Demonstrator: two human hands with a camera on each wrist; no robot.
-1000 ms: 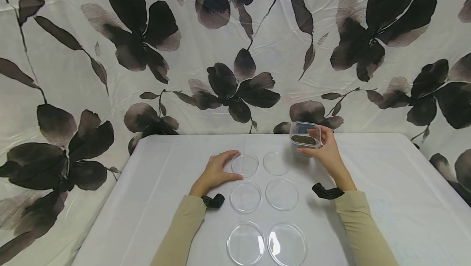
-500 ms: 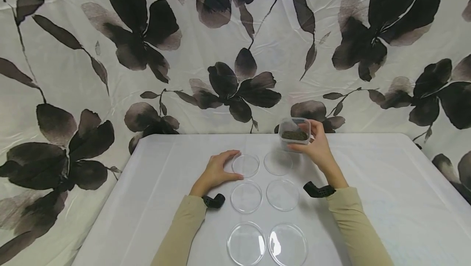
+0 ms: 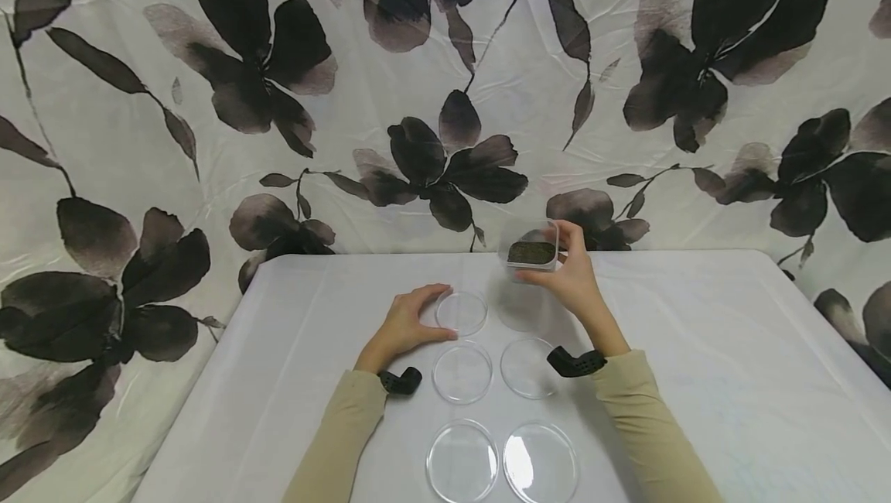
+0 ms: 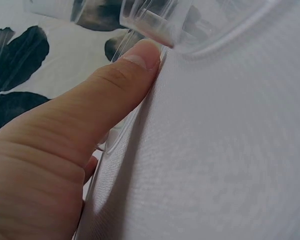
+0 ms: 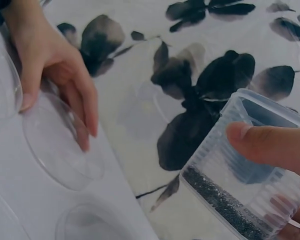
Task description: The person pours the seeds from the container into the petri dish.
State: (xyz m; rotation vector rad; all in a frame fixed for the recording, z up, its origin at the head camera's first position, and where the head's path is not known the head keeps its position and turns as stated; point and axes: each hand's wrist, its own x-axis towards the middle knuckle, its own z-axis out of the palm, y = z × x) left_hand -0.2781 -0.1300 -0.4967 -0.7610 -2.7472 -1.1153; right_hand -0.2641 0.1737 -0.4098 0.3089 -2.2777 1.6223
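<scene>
My left hand [image 3: 407,323] spans the far-left clear round dish [image 3: 462,314], its thumb at the near edge and its fingers at the far edge. In the left wrist view, the thumb [image 4: 125,70] touches the rim of a clear dish. My right hand [image 3: 576,278] grips a clear, squarish plastic tub [image 5: 240,165], thumb on one wall and fingers on the other side. Dark, fine grains [image 5: 220,202] lie in the bottom of the tub. It is held in the air, tilted, above the far-right dish [image 3: 518,316].
More clear round dishes stand in two columns nearer the body: a middle-left dish [image 3: 462,373], a middle-right dish [image 3: 525,367], and larger ones [image 3: 462,460] at the front. The white table [image 3: 731,379] ends at a floral cloth [image 3: 445,62].
My right hand has carried the tub leftward, from right of the far-right dish to above it, with the tub tilting. The left hand has stayed at its dish.
</scene>
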